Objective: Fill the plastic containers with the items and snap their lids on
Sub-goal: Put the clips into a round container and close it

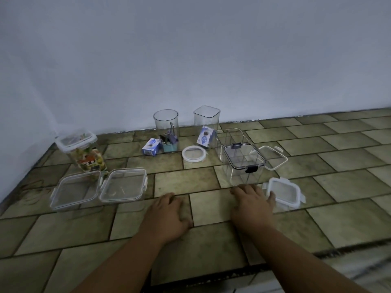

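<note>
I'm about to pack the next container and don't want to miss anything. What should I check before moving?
1. Hands free: ok; left hand and right hand rest on the tiles, holding nothing.
2. Round container loaded: ok; binder clips inside.
3. Its round lid on: not ok; lies beside it.
4. Small blue box packed: not ok; outside, on tiles.
5. Divided container's dark-rimmed lid latched: cannot tell.

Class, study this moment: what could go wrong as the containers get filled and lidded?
1. Lids may get mixed up: the round lid and the small square lid lie loose among containers of different shapes.
2. The tall round container looks narrow for its height, so pressing a lid onto it might topple it.
</note>
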